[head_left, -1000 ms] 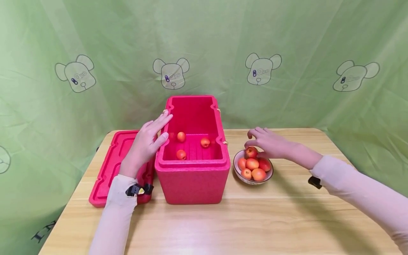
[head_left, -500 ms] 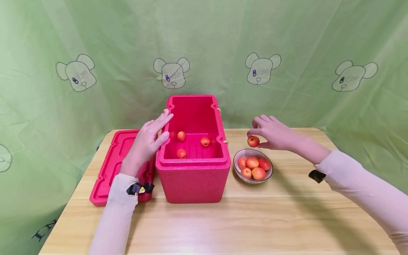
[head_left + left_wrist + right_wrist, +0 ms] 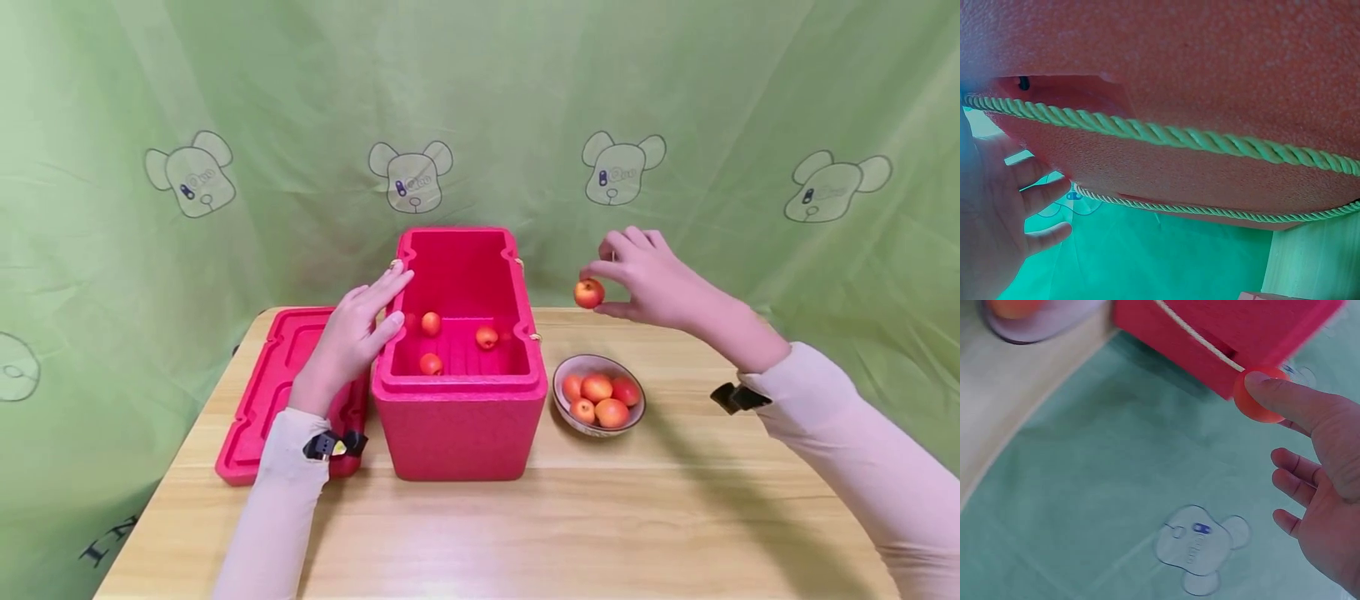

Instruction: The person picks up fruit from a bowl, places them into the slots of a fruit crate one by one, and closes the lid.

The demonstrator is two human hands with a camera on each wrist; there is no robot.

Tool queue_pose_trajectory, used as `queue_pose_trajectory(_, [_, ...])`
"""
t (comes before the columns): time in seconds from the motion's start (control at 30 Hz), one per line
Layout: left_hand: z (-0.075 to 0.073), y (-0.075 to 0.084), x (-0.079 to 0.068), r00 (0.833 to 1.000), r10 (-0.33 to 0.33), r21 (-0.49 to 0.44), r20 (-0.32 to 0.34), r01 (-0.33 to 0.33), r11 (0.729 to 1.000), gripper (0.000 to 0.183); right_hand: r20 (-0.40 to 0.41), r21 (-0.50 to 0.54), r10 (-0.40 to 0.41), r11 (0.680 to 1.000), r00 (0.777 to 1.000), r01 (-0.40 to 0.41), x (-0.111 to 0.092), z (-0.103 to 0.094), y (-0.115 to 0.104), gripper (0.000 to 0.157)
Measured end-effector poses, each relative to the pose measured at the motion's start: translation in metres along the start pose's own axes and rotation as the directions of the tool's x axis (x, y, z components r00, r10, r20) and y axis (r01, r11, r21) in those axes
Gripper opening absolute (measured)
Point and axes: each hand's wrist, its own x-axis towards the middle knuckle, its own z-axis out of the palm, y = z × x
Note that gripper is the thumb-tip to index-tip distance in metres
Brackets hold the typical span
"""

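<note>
From where I stand, a red, flat, ridged lid (image 3: 281, 358) lies just left of the tall red rectangular foam box (image 3: 459, 437), on the pale wood-grain tabletop (image 3: 637, 517). The left hand (image 3: 352, 337) rests at the box's left rim, fingers extended and a little apart, thumb held away from them, with nothing in its grip; a pale twisted rope (image 3: 1166, 134) runs along that side of the box. Three small round red-orange apples (image 3: 487, 337) sit spread over the floor inside the box. To the box's right, the right hand (image 3: 648, 279) is raised above the tabletop, its thumb and fingers pinching one red-and-yellow apple (image 3: 588, 293), apart from the box. Below it, near the box's right side, a round white ceramic bowl with a dark rim (image 3: 592, 364) holds more red-orange fruit (image 3: 597, 387)
</note>
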Motion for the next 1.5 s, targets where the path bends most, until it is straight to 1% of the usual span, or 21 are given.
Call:
queue_pose_trajectory(0.17, [0.001,0.000,0.000,1.000,0.002,0.000,0.002,-0.002,1.000,0.062,-0.036,0.026,0.034,0.999,0.999,-0.033,0.017,-0.022,-0.003,0.040])
queue_pose_trajectory(0.33, [0.001,0.000,0.000,1.000,0.001,-0.001,0.003,-0.001,1.000,0.063,-0.101,0.047,0.025,0.999,0.995,-0.021,0.040,-0.041,-0.008,0.038])
queue_pose_trajectory(0.4, [0.000,0.000,0.000,1.000,-0.005,0.000,0.004,0.005,1.000,0.063,-0.114,0.059,0.026,0.998,0.993,-0.019,0.052,-0.048,-0.011,0.038])
queue_pose_trajectory(0.53, [0.000,0.001,0.000,1.000,-0.007,0.001,0.002,0.007,1.000,0.064,-0.102,0.088,0.045,0.995,0.994,-0.036,0.077,-0.059,-0.018,0.039])
queue_pose_trajectory(0.7, [0.001,0.002,0.002,1.000,-0.005,-0.002,0.000,0.005,1.000,0.063,-0.060,0.119,0.065,0.991,0.996,-0.057,0.107,-0.068,-0.028,0.040])
queue_pose_trajectory(0.8, [0.003,0.003,0.004,1.000,0.001,0.000,0.000,-0.001,1.000,0.063,-0.025,0.140,0.067,0.988,0.997,-0.063,0.125,-0.068,-0.034,0.040])
queue_pose_trajectory(0.9, [0.006,0.003,0.007,1.000,0.008,0.002,0.000,-0.008,1.000,0.063,0.022,0.149,0.067,0.986,0.997,-0.070,0.142,-0.063,-0.039,0.041])
queue_pose_trajectory(1.07, [0.010,0.005,0.011,1.000,0.010,-0.004,0.006,-0.010,1.000,0.062,0.115,0.116,0.069,0.990,0.991,-0.082,0.168,-0.052,-0.046,0.041])
queue_pose_trajectory(1.27, [0.014,0.007,0.012,1.000,0.010,-0.004,0.006,-0.010,1.000,0.061,0.225,0.069,0.073,0.994,0.972,-0.090,0.193,-0.039,-0.053,0.039])
queue_pose_trajectory(1.5, [0.017,0.008,0.015,1.000,0.017,-0.002,0.008,-0.017,1.000,0.061,0.325,-0.024,0.110,0.994,0.939,-0.108,0.208,-0.027,-0.052,0.036])
